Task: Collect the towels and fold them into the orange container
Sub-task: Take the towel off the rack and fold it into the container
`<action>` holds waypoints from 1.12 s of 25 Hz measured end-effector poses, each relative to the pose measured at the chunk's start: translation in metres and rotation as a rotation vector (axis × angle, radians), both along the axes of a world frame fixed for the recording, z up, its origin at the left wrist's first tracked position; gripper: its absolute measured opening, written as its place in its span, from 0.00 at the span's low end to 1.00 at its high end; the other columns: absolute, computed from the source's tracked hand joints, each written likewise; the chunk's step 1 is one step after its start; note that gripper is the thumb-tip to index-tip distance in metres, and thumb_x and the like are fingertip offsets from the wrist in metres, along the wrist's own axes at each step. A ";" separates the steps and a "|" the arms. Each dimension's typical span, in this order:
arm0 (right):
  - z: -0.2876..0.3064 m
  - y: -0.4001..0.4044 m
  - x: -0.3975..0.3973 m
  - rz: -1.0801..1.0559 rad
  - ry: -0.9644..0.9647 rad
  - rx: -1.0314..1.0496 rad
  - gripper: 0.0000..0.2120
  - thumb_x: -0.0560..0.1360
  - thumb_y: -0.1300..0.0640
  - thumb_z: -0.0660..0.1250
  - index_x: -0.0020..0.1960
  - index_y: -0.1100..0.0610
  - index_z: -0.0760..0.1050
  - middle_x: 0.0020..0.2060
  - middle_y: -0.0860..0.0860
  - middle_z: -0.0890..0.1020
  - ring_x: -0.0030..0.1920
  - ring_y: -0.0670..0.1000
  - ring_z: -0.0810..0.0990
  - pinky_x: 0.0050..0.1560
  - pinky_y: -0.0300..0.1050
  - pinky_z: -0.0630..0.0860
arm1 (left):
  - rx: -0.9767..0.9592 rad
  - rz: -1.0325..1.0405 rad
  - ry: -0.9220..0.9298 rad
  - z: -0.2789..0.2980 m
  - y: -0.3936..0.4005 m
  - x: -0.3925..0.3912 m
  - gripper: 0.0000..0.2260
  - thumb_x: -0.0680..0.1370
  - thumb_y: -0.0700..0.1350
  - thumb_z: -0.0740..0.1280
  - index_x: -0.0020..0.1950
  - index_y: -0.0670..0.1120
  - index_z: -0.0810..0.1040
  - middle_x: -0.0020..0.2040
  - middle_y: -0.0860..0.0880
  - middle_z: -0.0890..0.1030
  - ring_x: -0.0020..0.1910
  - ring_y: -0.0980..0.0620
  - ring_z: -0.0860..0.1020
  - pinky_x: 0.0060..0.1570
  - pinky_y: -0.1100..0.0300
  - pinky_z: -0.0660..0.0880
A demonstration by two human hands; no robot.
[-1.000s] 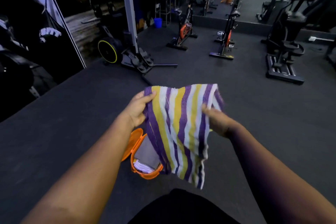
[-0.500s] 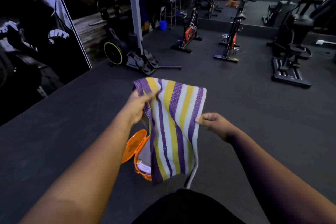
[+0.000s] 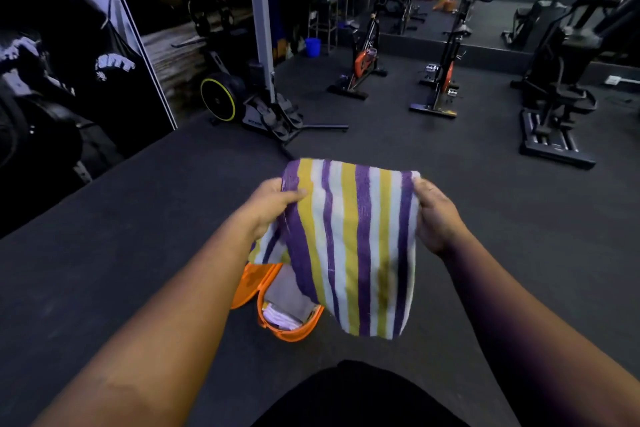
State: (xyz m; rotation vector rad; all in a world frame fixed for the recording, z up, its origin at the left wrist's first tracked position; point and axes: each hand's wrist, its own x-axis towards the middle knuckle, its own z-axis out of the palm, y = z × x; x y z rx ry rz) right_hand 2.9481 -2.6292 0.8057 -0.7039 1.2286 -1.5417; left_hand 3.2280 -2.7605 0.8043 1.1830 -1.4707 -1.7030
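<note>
A purple, yellow and white striped towel [image 3: 356, 243] hangs folded in the air in front of me. My left hand [image 3: 273, 204] grips its top left corner and my right hand [image 3: 434, 215] grips its top right corner, so the top edge is stretched flat between them. Below the towel, on the dark floor, stands the orange container [image 3: 294, 331] with its lid [image 3: 251, 284] swung open to the left. Folded grey and white towels [image 3: 284, 308] lie inside it. The hanging towel covers the container's right part.
Dark rubber gym floor [image 3: 121, 236] surrounds the container. A rowing machine with a yellow-rimmed wheel [image 3: 221, 99] stands at the back left beside a grey pillar [image 3: 258, 10]. Exercise bikes [image 3: 362, 66] and a stepper machine [image 3: 554, 107] stand further back. A blue bucket [image 3: 312, 46] sits far off.
My right hand has moved up from the towel's side edge to its top right corner. The towel is now spread wider and hangs squarer between both hands.
</note>
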 end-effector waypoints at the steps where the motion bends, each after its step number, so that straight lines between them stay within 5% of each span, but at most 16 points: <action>1: -0.003 0.003 0.000 0.117 0.159 0.102 0.17 0.83 0.50 0.65 0.62 0.63 0.79 0.54 0.59 0.85 0.51 0.56 0.85 0.52 0.53 0.81 | 0.018 0.075 0.089 0.006 -0.001 -0.006 0.04 0.80 0.39 0.70 0.53 0.42 0.84 0.48 0.42 0.87 0.47 0.45 0.86 0.52 0.50 0.83; 4: -0.015 0.003 0.001 0.169 0.355 0.181 0.11 0.80 0.55 0.69 0.56 0.62 0.82 0.50 0.60 0.87 0.48 0.56 0.85 0.55 0.57 0.80 | -0.029 0.216 0.079 0.018 -0.016 -0.010 0.05 0.81 0.40 0.68 0.49 0.43 0.83 0.44 0.44 0.86 0.44 0.46 0.84 0.47 0.53 0.82; 7: -0.009 -0.002 0.000 -0.049 0.167 0.042 0.08 0.82 0.55 0.66 0.54 0.58 0.80 0.51 0.58 0.86 0.50 0.55 0.86 0.56 0.56 0.82 | -0.059 0.244 -0.009 0.018 -0.026 -0.002 0.05 0.82 0.42 0.69 0.48 0.44 0.83 0.43 0.46 0.86 0.43 0.48 0.83 0.41 0.58 0.81; 9: -0.003 -0.004 -0.002 -0.016 0.109 0.030 0.08 0.83 0.54 0.65 0.55 0.57 0.79 0.52 0.56 0.87 0.50 0.54 0.86 0.50 0.51 0.83 | -0.034 0.196 0.041 0.022 -0.025 0.000 0.04 0.80 0.44 0.71 0.49 0.43 0.83 0.44 0.46 0.86 0.43 0.49 0.84 0.42 0.58 0.81; 13: 0.002 -0.005 -0.006 0.060 0.441 0.174 0.07 0.78 0.59 0.72 0.54 0.61 0.83 0.47 0.57 0.88 0.47 0.55 0.87 0.42 0.45 0.80 | -0.171 0.008 -0.330 0.016 -0.022 -0.001 0.06 0.76 0.40 0.76 0.50 0.41 0.83 0.45 0.46 0.86 0.44 0.48 0.84 0.43 0.57 0.82; 16: 0.006 -0.008 -0.009 -0.080 0.377 0.144 0.05 0.77 0.63 0.72 0.52 0.62 0.83 0.46 0.57 0.88 0.42 0.52 0.87 0.37 0.42 0.80 | -0.332 0.141 -0.527 0.016 -0.033 -0.003 0.07 0.73 0.45 0.79 0.46 0.45 0.83 0.44 0.47 0.86 0.44 0.47 0.84 0.47 0.51 0.83; 21: 0.008 -0.012 -0.017 -0.164 0.382 0.190 0.06 0.74 0.66 0.73 0.51 0.62 0.83 0.45 0.57 0.88 0.45 0.57 0.87 0.44 0.51 0.85 | -0.347 0.253 -0.450 0.018 -0.032 -0.013 0.07 0.73 0.46 0.79 0.43 0.47 0.82 0.44 0.48 0.86 0.43 0.47 0.84 0.45 0.49 0.83; 24: 0.006 -0.010 -0.021 -0.225 0.440 0.221 0.08 0.69 0.66 0.78 0.43 0.60 0.80 0.40 0.56 0.86 0.37 0.54 0.83 0.34 0.44 0.79 | -0.596 0.263 -0.750 0.023 -0.032 -0.011 0.10 0.72 0.49 0.79 0.41 0.49 0.78 0.43 0.50 0.82 0.45 0.47 0.80 0.40 0.55 0.75; 28: 0.002 -0.012 -0.023 -0.277 0.457 0.218 0.15 0.67 0.68 0.80 0.43 0.57 0.75 0.40 0.56 0.84 0.34 0.50 0.82 0.31 0.41 0.76 | -0.483 0.297 -0.548 0.024 -0.034 -0.012 0.17 0.72 0.46 0.80 0.55 0.50 0.75 0.51 0.50 0.80 0.49 0.49 0.79 0.47 0.53 0.78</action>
